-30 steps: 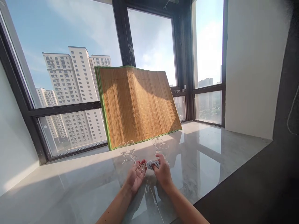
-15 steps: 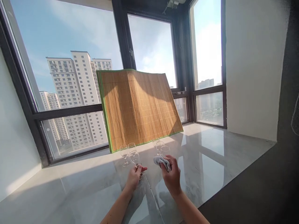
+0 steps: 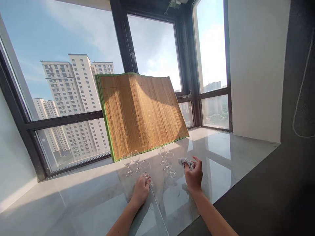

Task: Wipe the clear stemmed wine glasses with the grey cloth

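Note:
My left hand [image 3: 141,190] is closed around the stem of a clear wine glass [image 3: 145,168], which stands upright on the glossy marble sill [image 3: 81,196]. My right hand [image 3: 194,175] is closed on a small grey cloth [image 3: 185,162], held just above the sill to the right of the glasses. Two more wine glasses [image 3: 131,160] stand left of the held one. Three others [image 3: 165,157] stand in a cluster between my hands, nearer the mat.
A bamboo mat with green edging [image 3: 140,111] leans against the window behind the glasses. Dark window frames [image 3: 61,119] and tall buildings lie beyond. A white wall [image 3: 256,68] closes the right end. The sill's front edge meets a dark floor [image 3: 258,196] at the right.
My left hand has turned the glass upright and lowered it onto the sill by its stem. My right hand has drawn away to the right with the cloth.

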A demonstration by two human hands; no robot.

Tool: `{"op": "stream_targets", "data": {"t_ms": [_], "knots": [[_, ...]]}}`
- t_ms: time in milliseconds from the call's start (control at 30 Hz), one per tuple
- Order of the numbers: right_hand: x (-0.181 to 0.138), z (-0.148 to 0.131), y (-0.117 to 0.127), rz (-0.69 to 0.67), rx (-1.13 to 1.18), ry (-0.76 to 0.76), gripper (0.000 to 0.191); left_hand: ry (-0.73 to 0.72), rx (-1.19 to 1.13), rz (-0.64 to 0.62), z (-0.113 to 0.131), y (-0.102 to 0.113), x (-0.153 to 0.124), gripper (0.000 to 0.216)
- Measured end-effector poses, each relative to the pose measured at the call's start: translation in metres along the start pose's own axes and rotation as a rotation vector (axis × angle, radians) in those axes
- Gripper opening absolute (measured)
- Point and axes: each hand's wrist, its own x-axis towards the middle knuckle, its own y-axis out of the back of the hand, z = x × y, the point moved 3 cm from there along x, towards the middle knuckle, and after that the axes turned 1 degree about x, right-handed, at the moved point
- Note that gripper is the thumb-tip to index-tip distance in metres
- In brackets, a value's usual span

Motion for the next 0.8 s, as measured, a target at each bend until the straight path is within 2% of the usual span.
{"op": "stream_targets", "data": {"t_ms": [100,200,300,567,800], "knots": [[-0.001,0.001,0.0,-0.025,-0.031,-0.001,0.051,0.0,0.188,0.01,0.002,0.005,-0.002,0.021],[-0.001,0.001,0.001,-0.052,-0.057,-0.002,0.048,0.102,0.401,0.048,0.007,0.02,-0.005,0.024],[-0.002,0.0,0.001,-0.075,-0.074,0.004,0.047,0.144,0.501,0.011,0.017,0.03,-0.01,0.026],[-0.003,0.004,-0.003,-0.131,-0.103,0.047,0.045,-0.089,0.321,-0.118,0.031,0.012,-0.019,0.017],[-0.003,0.005,-0.006,-0.162,-0.169,0.058,0.043,-0.132,0.261,-0.217,0.027,0.005,-0.015,0.044]]}}
